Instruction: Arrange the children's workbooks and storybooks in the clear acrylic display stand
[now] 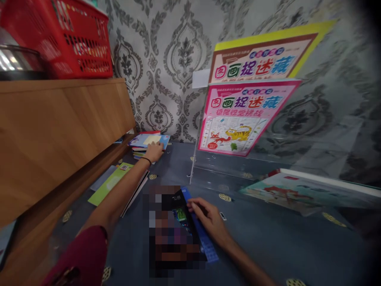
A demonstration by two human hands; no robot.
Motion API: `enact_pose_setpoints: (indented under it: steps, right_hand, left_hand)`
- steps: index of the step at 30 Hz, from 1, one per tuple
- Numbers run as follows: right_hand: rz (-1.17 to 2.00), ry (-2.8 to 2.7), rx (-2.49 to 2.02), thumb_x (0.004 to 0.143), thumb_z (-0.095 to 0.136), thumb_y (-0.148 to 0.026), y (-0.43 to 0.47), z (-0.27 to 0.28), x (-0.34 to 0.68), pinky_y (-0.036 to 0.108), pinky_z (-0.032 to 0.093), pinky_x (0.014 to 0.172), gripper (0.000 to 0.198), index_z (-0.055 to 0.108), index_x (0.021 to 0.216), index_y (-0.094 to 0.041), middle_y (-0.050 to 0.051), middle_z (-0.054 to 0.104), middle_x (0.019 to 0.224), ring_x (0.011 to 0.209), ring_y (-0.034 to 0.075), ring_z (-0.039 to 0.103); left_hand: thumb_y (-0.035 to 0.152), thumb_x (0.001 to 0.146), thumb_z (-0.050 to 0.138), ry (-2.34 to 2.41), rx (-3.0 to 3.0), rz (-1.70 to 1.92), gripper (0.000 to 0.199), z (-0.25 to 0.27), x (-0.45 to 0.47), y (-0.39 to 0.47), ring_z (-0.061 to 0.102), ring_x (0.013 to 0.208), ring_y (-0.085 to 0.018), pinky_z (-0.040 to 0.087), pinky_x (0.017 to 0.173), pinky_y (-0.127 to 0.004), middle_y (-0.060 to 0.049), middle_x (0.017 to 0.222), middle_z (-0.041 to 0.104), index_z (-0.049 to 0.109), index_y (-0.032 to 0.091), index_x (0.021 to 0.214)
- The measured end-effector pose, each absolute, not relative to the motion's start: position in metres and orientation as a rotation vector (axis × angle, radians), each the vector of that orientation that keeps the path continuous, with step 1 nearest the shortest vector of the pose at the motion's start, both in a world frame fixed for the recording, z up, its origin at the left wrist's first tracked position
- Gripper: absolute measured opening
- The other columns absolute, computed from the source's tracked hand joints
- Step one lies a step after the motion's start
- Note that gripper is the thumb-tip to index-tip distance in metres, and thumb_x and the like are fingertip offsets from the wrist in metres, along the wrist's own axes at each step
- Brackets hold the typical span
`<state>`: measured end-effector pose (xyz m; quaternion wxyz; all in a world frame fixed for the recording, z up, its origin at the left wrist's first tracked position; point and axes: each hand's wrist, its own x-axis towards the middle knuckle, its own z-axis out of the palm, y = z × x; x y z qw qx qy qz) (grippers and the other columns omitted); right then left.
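Note:
At the back left, my left hand reaches across to a pile of books. Its fingers lie stretched over the light-blue book on top, near a pale yellow patch. A dark booklet with a blue right-hand strip lies before me; pixel blur hides much of its cover. My right hand rests at that strip, thumb and fingers curled together at its edge. Under my left forearm are a green book and another thin book or stack seen edge-on.
A clear stand props up a pink picture book and a yellow-edged book behind it. Another book leans low at right. A wooden cabinet borders the left, bearing a red basket and a metal bowl.

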<state>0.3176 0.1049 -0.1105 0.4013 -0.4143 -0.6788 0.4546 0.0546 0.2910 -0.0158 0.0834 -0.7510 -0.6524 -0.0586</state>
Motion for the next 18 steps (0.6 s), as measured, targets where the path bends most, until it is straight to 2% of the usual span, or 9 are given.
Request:
enact_pose_setpoints:
  steps: [3, 5, 7, 10, 14, 16, 18]
  right_hand:
    - [1.157, -1.717, -1.075, 0.091, 0.051, -0.06, 0.105, -0.112, 0.317, 0.037, 0.055, 0.073, 0.046, 0.069, 0.1, -0.019, 0.011, 0.076, 0.096, 0.085, 0.025, 0.072]
    - [1.149, -1.717, -1.074, 0.091, 0.051, -0.059, 0.106, -0.114, 0.317, 0.036, 0.055, 0.071, 0.046, 0.069, 0.101, -0.018, 0.01, 0.075, 0.096, 0.086, 0.025, 0.072]
    - [1.137, -1.718, -1.077, 0.091, 0.052, -0.058, 0.106, -0.116, 0.316, 0.035, 0.055, 0.071, 0.044, 0.069, 0.101, -0.018, 0.01, 0.075, 0.095, 0.086, 0.025, 0.071]
    - [1.104, -1.743, -1.107, 0.093, 0.05, -0.053, 0.106, -0.116, 0.315, 0.035, 0.054, 0.073, 0.04, 0.069, 0.104, -0.019, 0.008, 0.075, 0.094, 0.087, 0.025, 0.071]
    - [0.925, -1.938, -1.109, 0.096, 0.049, -0.039, 0.099, -0.113, 0.314, 0.037, 0.054, 0.078, 0.029, 0.068, 0.106, -0.02, 0.008, 0.073, 0.099, 0.089, 0.023, 0.069]
    - [0.8, -2.06, -1.05, 0.096, 0.049, -0.032, 0.091, -0.113, 0.314, 0.04, 0.054, 0.086, 0.024, 0.068, 0.106, -0.021, 0.009, 0.071, 0.105, 0.097, 0.024, 0.067]
    - [0.692, -2.155, -0.989, 0.095, 0.051, -0.029, 0.081, -0.115, 0.316, 0.046, 0.052, 0.095, 0.022, 0.067, 0.109, -0.022, 0.011, 0.067, 0.117, 0.109, 0.026, 0.063]
  left_hand:
    - [0.025, 0.09, 0.062, -1.945, -2.278, -0.162, 0.051, -0.03, 0.054, 0.278, 0.037, 0.143, -0.038, 0.032, 0.112, -0.057, -0.021, 0.153, 0.042, 0.047, 0.016, 0.138]
    - [0.024, 0.093, 0.057, -1.921, -2.331, -0.167, 0.052, -0.029, 0.047, 0.267, 0.029, 0.147, -0.036, 0.028, 0.115, -0.056, -0.022, 0.157, 0.035, 0.042, 0.014, 0.142]
    - [0.025, 0.096, 0.052, -1.873, -2.422, -0.162, 0.046, -0.029, 0.041, 0.249, 0.029, 0.148, -0.032, 0.027, 0.118, -0.049, -0.021, 0.157, 0.035, 0.045, 0.012, 0.14]
    - [0.037, 0.097, 0.052, -1.773, -2.631, -0.102, 0.041, -0.042, 0.041, 0.208, 0.039, 0.143, -0.027, 0.031, 0.117, -0.039, -0.014, 0.151, 0.047, 0.054, 0.017, 0.132]
    - [0.065, 0.089, 0.056, -1.72, -2.865, -0.012, 0.071, -0.071, 0.052, 0.141, 0.033, 0.147, -0.033, 0.03, 0.117, -0.044, -0.015, 0.157, 0.04, 0.046, 0.02, 0.143]
    - [0.071, 0.086, 0.054, -1.727, -2.891, 0.0, 0.083, -0.082, 0.058, 0.116, 0.03, 0.149, -0.035, 0.029, 0.118, -0.047, -0.017, 0.159, 0.037, 0.039, 0.02, 0.149]
    - [0.072, 0.088, 0.051, -1.742, -2.881, -0.03, 0.085, -0.089, 0.062, 0.1, 0.028, 0.15, -0.034, 0.027, 0.118, -0.047, -0.018, 0.16, 0.035, 0.033, 0.02, 0.152]
